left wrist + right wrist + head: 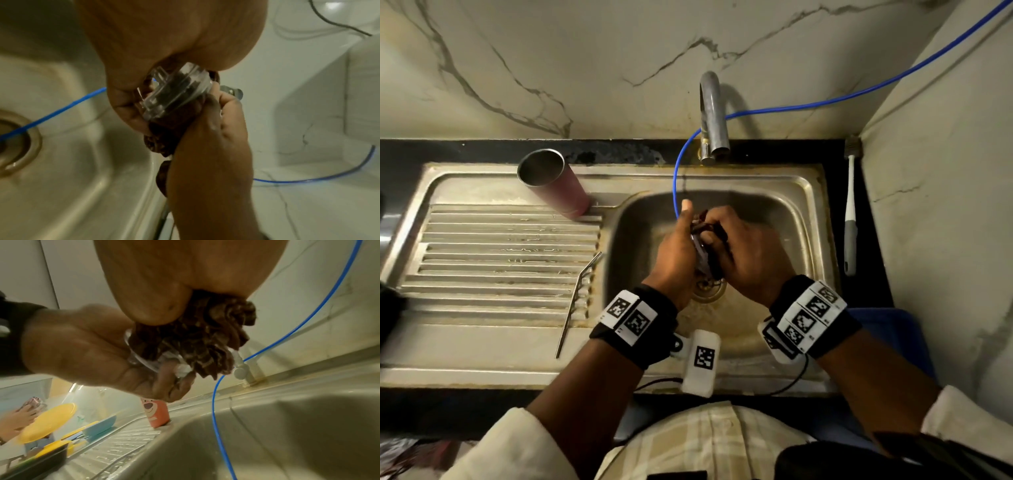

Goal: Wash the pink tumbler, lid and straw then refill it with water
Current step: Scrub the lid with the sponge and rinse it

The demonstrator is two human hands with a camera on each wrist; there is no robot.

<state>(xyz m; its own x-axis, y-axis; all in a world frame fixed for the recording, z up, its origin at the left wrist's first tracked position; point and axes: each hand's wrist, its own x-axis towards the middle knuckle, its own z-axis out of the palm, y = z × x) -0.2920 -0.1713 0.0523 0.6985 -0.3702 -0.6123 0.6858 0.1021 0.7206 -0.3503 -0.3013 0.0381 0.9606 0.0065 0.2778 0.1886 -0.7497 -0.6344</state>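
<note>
Mid-wash: your left hand [676,246] holds the clear lid [176,91], right hand [746,253] clamps the brown scrubber [205,340] against it. Tumbler [554,183] stands unfilled, straw [577,301] lies on drainboard.

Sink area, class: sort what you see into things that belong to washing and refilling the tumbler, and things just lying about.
Belongs to the job:
pink tumbler
clear lid
metal straw
brown scrubbing cloth
tap

Just lying about:
toothbrush
yellow plate
blue hose
</note>
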